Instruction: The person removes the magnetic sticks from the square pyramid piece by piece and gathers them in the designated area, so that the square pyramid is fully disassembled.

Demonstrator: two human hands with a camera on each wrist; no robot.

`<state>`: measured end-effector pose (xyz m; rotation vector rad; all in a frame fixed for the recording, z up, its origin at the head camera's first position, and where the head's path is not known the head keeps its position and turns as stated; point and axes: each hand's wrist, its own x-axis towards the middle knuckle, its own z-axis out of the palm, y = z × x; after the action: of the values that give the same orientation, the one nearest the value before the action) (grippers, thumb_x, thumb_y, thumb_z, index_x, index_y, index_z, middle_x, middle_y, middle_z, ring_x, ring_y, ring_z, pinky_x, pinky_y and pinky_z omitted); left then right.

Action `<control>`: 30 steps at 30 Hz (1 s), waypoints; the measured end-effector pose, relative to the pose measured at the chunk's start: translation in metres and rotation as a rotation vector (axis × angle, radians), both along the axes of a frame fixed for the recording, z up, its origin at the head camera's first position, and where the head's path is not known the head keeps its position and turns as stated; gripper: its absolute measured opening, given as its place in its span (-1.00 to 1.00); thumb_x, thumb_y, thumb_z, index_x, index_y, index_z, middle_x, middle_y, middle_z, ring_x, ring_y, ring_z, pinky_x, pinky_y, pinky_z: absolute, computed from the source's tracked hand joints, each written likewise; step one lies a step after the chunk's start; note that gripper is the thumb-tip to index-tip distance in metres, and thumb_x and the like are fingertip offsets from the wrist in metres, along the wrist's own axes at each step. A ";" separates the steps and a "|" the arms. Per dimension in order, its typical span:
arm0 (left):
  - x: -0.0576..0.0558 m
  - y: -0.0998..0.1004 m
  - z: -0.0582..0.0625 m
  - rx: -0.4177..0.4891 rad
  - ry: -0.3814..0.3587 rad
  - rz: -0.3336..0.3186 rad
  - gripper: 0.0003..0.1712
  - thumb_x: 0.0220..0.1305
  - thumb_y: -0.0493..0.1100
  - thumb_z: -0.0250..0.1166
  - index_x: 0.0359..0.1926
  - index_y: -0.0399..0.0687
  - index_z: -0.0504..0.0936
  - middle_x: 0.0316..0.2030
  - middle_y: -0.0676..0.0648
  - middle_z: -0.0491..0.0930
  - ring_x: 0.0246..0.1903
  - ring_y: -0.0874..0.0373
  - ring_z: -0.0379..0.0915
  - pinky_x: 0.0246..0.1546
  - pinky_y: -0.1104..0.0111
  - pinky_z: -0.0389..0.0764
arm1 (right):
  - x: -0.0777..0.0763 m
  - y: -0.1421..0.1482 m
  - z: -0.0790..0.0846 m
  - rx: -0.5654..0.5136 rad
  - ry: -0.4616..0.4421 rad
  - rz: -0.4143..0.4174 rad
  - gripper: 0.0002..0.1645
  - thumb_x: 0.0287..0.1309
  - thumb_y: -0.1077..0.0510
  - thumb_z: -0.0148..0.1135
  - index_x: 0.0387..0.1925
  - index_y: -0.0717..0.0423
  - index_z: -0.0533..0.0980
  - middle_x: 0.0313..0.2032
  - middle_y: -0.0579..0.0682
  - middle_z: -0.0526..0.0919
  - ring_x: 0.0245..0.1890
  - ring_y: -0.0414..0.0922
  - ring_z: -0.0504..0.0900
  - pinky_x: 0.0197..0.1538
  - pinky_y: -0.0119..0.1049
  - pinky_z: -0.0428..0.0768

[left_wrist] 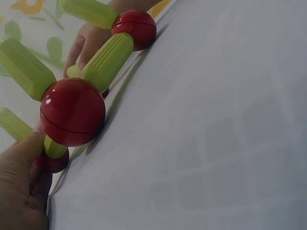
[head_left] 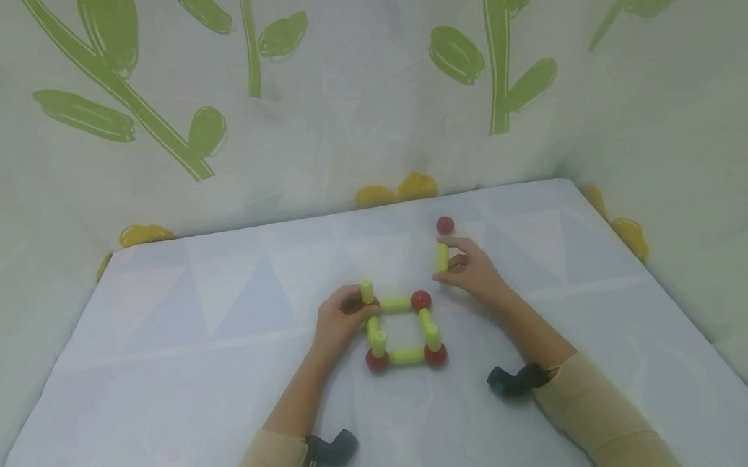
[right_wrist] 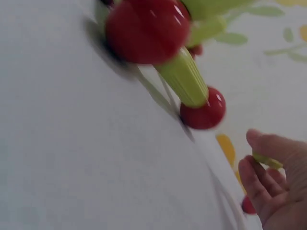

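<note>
A square frame of red balls joined by yellow-green rods (head_left: 407, 356) lies on the table, with three upright rods on its corners. At its far left corner, my left hand (head_left: 339, 319) grips the red ball (left_wrist: 53, 162) between thumb and fingers, just below an upright rod (head_left: 367, 290). To the right of the frame, my right hand (head_left: 474, 273) pinches a loose yellow-green rod (head_left: 442, 258) between thumb and fingertips. The far right corner ball (head_left: 421, 300) bears no upright rod. In the right wrist view, my fingers partly hide the held rod (right_wrist: 267, 161).
A single red ball (head_left: 445, 225) lies just beyond my right hand near the table's far edge. The table (head_left: 164, 393) has a pale cover with faint triangles. Behind it hangs a white cloth (head_left: 353, 119) printed with green leaves.
</note>
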<state>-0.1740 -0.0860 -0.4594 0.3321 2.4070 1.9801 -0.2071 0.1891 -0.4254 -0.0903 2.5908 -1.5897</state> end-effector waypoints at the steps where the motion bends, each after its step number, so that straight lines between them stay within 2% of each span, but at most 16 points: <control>1: 0.000 0.000 0.000 -0.001 0.004 0.000 -0.64 -0.01 -0.19 0.46 -0.13 -0.07 0.62 -0.26 -0.04 0.68 -0.13 0.15 0.58 0.01 0.42 0.54 | -0.001 0.004 0.001 0.020 -0.005 0.001 -0.14 0.00 0.10 0.41 0.33 -0.12 0.25 0.25 0.02 0.30 0.01 0.04 0.49 0.05 -0.09 0.55; 9: -0.001 -0.002 0.000 -0.009 -0.006 -0.007 -0.64 0.00 -0.17 0.45 -0.13 -0.03 0.62 -0.25 -0.02 0.67 -0.10 0.17 0.57 0.04 0.42 0.52 | -0.013 0.032 0.000 0.076 -0.007 0.076 -0.16 0.01 0.00 0.41 0.31 -0.06 0.26 -0.03 0.15 0.55 -0.06 0.04 0.54 -0.03 -0.17 0.52; 14: -0.001 -0.001 -0.001 -0.018 -0.011 -0.009 -0.64 0.00 -0.15 0.45 -0.12 -0.02 0.62 -0.24 -0.01 0.67 -0.10 0.17 0.57 0.04 0.41 0.52 | -0.021 0.042 -0.006 0.112 0.032 0.095 -0.23 -0.03 0.03 0.43 0.24 0.03 0.36 0.10 0.13 0.49 0.09 0.08 0.44 0.17 0.01 0.43; 18: -0.003 -0.001 -0.003 -0.029 -0.015 -0.017 -0.62 -0.01 -0.12 0.46 -0.11 -0.02 0.62 -0.23 -0.02 0.67 -0.10 0.16 0.56 0.04 0.38 0.52 | -0.028 0.048 -0.017 0.088 0.054 0.110 -0.24 -0.07 0.08 0.45 0.21 0.11 0.40 0.20 0.14 0.41 0.21 0.11 0.35 0.30 0.03 0.30; 23: -0.003 -0.002 -0.004 -0.041 -0.016 -0.025 -0.61 0.00 -0.10 0.45 -0.10 -0.01 0.62 -0.23 0.00 0.67 -0.10 0.16 0.55 0.05 0.33 0.51 | -0.033 0.049 -0.022 0.078 0.007 0.122 -0.22 -0.09 0.08 0.46 0.22 0.09 0.40 0.27 0.11 0.36 0.32 0.10 0.26 0.36 0.02 0.20; 30: -0.003 -0.002 -0.003 -0.081 -0.033 -0.010 -0.63 0.02 -0.06 0.44 -0.11 0.02 0.64 -0.24 0.05 0.68 -0.10 0.20 0.56 0.07 0.31 0.51 | -0.039 0.047 -0.019 0.132 0.000 0.138 -0.23 -0.06 0.06 0.43 0.23 0.08 0.39 0.28 0.09 0.35 0.35 0.08 0.21 0.37 0.05 0.16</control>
<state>-0.1769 -0.0877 -0.4621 0.3069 2.4515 1.8626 -0.2461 0.2362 -0.4443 -0.2525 2.6178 -1.3707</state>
